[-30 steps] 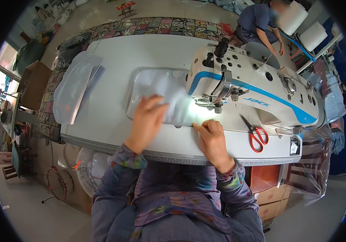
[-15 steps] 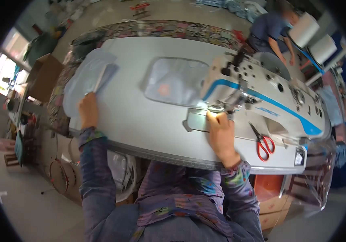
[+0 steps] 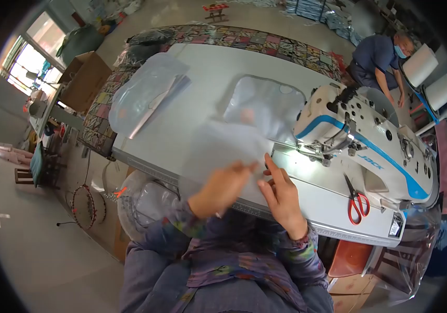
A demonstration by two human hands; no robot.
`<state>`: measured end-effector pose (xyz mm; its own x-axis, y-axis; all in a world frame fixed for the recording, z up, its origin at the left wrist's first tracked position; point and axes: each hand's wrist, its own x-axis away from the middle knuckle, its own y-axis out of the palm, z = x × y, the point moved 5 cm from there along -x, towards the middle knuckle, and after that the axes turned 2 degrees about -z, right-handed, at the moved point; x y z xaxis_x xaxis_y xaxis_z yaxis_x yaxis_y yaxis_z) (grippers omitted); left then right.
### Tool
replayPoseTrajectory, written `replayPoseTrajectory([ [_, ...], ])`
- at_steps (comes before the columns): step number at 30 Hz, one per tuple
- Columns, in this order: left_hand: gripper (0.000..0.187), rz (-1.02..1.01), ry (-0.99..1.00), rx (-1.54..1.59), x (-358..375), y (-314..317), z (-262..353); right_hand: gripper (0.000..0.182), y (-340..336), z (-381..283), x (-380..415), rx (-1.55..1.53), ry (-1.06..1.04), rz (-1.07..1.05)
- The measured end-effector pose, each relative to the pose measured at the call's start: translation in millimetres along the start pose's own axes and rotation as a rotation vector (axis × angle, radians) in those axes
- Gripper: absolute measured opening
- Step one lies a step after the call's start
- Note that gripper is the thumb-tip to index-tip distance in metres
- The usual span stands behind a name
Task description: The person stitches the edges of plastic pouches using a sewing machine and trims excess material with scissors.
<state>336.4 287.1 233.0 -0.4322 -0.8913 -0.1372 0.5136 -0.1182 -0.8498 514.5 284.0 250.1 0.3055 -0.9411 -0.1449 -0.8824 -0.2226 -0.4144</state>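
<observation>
A translucent plastic sheet (image 3: pixel 213 148), blurred by motion, hangs over the front middle of the white sewing table (image 3: pixel 166 151). My left hand (image 3: pixel 223 189) is closed at the sheet's right corner, its fingers smeared. Close beside it, my right hand (image 3: pixel 284 201) has thumb and fingers apart at the sheet's edge, palm turned left. Beyond the hands, a clear plastic piece with dark edging (image 3: pixel 265 107) lies flat, reaching towards the needle area of the sewing machine (image 3: pixel 364 138). A pile of similar plastic pieces (image 3: pixel 148 91) lies at the table's left.
Red-handled scissors (image 3: pixel 358 206) lie on the table right of my right hand. White thread cones (image 3: pixel 420 65) stand behind the machine. A seated person (image 3: pixel 377 62) works at the far right. A basket of plastic pieces (image 3: pixel 148 201) sits below the table's front edge.
My left hand has come from the pile on the left to the middle, bringing a plastic sheet. My right hand has drawn back from the needle and opened. The view has shifted.
</observation>
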Motion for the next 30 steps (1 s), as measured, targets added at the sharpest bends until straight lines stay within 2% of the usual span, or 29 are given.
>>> replayPoseTrajectory([
  [1,0.037,-0.011,0.016,0.011,0.6,8.9,15.2,0.049,-3.2,4.3,-2.3,0.104,0.022,0.064],
  [3,0.031,-0.264,0.074,0.362,-0.9,29.3,42.3,0.048,-11.2,23.7,-3.1,0.222,0.064,0.144],
  [5,0.028,-0.332,0.060,0.427,-24.7,31.4,42.3,0.043,-18.9,47.9,2.3,0.268,0.063,0.191],
  [7,0.024,0.187,0.127,0.263,-49.6,21.7,38.0,0.039,-22.5,50.8,4.5,0.218,0.129,0.195],
  [9,0.030,0.128,0.085,0.344,-63.6,42.8,38.9,0.038,-24.2,53.2,3.2,0.201,0.050,0.274],
  [11,0.039,0.220,0.190,0.131,-69.9,54.5,43.8,0.041,-29.1,53.5,4.9,0.208,0.068,0.304],
  [13,0.043,0.185,0.198,0.119,-74.2,55.6,45.6,0.044,-33.6,50.4,7.5,0.235,0.154,0.288],
  [17,0.049,0.151,0.238,0.065,-84.1,52.1,44.2,0.046,-36.9,53.5,4.8,0.187,0.177,0.308],
  [27,0.048,0.142,0.342,-0.032,-104.4,47.7,36.0,0.046,-38.0,66.1,-0.8,0.178,0.207,0.297],
  [29,0.036,0.163,0.357,-0.017,-109.3,47.4,34.6,0.046,-38.6,64.8,-0.1,0.169,0.199,0.305],
  [30,0.036,0.164,0.358,-0.016,-111.7,46.7,34.3,0.046,-38.9,63.2,1.1,0.164,0.199,0.305],
])
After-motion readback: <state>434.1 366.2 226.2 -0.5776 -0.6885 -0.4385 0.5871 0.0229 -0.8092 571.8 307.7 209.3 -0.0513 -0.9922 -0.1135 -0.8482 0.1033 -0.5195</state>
